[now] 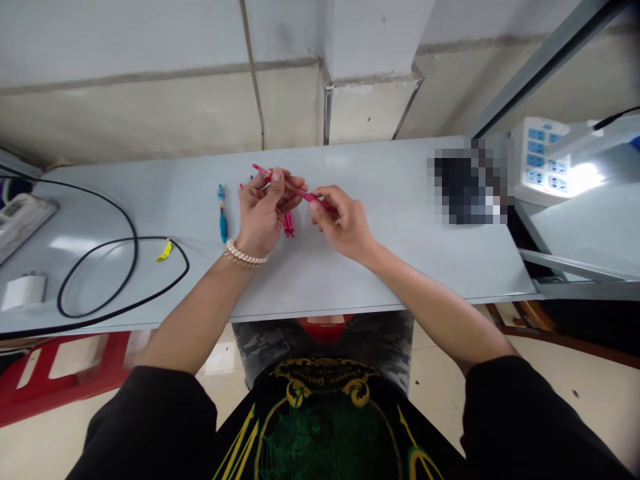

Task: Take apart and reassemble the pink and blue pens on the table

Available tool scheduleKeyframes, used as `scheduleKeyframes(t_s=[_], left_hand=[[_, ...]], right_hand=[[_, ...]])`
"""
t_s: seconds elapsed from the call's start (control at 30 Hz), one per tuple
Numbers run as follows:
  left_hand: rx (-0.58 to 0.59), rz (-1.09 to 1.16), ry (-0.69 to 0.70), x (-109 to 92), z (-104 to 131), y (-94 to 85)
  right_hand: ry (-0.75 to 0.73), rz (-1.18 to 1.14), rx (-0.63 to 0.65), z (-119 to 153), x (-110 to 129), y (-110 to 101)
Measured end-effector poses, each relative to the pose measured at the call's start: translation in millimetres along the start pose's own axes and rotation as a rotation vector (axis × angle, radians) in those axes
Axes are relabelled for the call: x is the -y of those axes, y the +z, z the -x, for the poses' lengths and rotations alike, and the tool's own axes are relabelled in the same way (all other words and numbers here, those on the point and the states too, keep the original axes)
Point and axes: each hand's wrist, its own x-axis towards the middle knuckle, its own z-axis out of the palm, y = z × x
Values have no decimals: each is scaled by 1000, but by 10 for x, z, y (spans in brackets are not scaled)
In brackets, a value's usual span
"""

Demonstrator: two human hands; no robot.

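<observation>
Over the grey table, my left hand pinches the clip end of a pink pen between thumb and fingers. My right hand grips a pink barrel piece of the pen. Between the two hands runs a thin refill, so the pen looks parted. Beneath my left hand lie several pink pens, mostly covered by the hand. To its left, a blue pen rests on the tabletop. A beaded bracelet circles my left wrist.
Black cable with a yellow tag loops over the table's left part, near a white charger. A power strip sits at the far left. At the right are a blurred dark object and a white socket block.
</observation>
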Motion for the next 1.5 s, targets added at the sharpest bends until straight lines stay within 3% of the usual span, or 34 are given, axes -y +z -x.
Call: scheduleKeyframes(t_s=[0.13, 0.3, 0.6, 0.97, 1.5], left_hand=[[44, 42, 22, 11, 10, -1], [56, 46, 27, 27, 9, -14], [45, 36, 39, 57, -29, -31], [41, 24, -17, 77, -63, -63], [59, -62, -16, 51, -29, -22]], right_hand=[[-126, 154, -7, 28, -86, 30], [-62, 118, 4, 17, -41, -29], [104, -177, 14, -14, 7, -32], [6, -180, -102, -24, 19, 4], [55, -215, -91, -32, 60, -4]])
